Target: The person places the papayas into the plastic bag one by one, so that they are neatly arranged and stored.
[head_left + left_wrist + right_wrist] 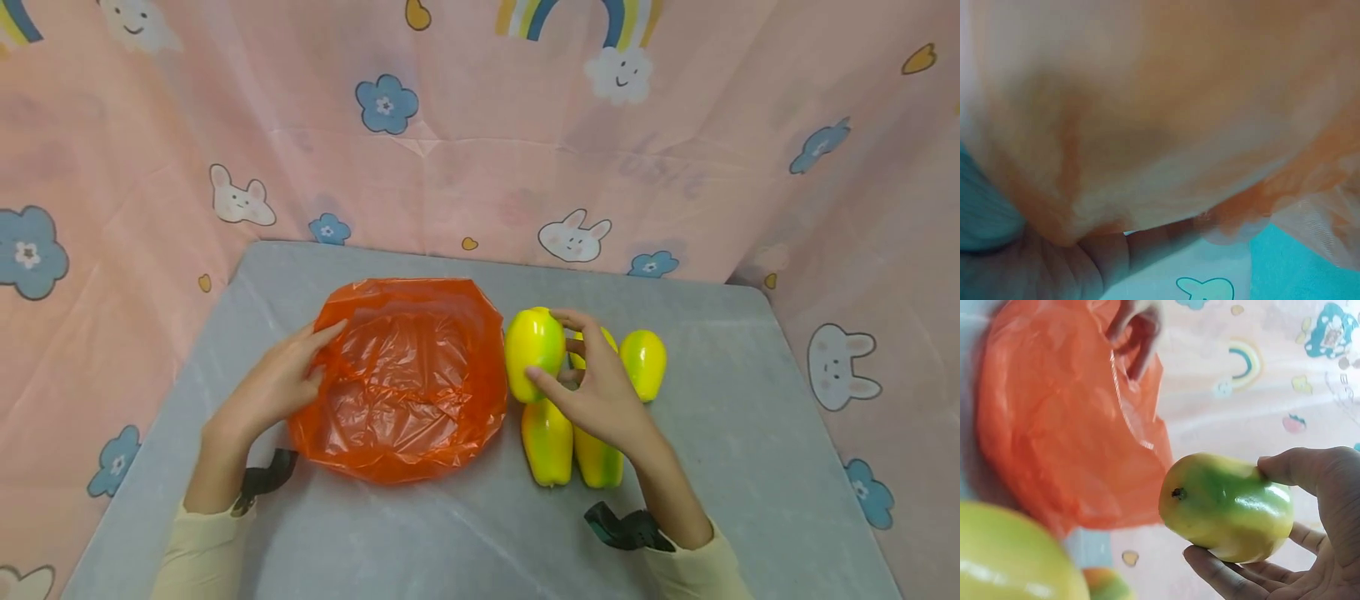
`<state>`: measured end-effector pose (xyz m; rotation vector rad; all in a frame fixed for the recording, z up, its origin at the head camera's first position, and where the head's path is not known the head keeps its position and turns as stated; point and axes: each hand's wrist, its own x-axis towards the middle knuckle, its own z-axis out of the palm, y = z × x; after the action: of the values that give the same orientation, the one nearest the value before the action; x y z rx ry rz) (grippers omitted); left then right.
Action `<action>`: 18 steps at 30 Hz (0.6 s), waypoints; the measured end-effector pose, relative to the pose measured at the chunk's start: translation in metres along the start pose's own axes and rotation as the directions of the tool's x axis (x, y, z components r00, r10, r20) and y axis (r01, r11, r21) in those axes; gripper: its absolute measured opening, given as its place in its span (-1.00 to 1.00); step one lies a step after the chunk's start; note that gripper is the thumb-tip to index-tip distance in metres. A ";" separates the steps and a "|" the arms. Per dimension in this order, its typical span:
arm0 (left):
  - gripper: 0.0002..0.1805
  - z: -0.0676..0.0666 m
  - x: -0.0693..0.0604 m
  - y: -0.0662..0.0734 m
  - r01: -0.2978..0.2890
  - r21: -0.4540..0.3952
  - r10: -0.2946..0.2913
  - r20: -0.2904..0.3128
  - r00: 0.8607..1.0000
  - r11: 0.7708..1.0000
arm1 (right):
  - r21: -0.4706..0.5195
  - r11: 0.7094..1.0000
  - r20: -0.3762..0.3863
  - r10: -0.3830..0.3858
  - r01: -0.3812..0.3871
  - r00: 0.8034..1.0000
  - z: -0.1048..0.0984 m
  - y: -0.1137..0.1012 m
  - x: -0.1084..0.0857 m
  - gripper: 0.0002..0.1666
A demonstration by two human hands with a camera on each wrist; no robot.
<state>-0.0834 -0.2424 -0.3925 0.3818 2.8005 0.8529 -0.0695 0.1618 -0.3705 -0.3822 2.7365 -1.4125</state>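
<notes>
Holding one yellow-green fruit between thumb and fingers, your right grip sits just beside the right edge of the red plastic bag, whose mouth faces up at you from the table. Your left grip has its fingers over the bag's left rim; whether they pinch the film or only press against it, you cannot tell from these views. The fruit's skin looks smooth and glossy, so uneven pressure from your fingertips could let it slip out onto the loose fruits below and set them rolling. The film looks thin and limp: if your left side lets go or pulls too hard, the mouth may sag shut or the whole bag may slide. No hand steadies the right rim, so a low sideways move could snag it and fold it inward. Watch your right forearm too, since a careless sweep might knock the neighbouring fruits.
</notes>
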 end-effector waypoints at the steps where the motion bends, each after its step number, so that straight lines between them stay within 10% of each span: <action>1: -0.19 0.000 0.000 0.000 0.002 -0.003 -0.002 -0.001 1.000 1.000 | 0.010 1.000 0.009 -0.004 0.004 1.000 0.002 -0.003 0.002 -0.06; 18: -0.17 0.006 0.003 0.002 -0.036 0.003 0.036 0.003 0.999 0.999 | -0.001 0.991 0.097 -0.133 0.134 0.986 0.034 -0.047 0.047 -0.07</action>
<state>-0.0847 -0.2369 -0.3966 0.4345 2.8006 0.8548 -0.1005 0.0973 -0.3493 -0.6285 2.6838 -1.3732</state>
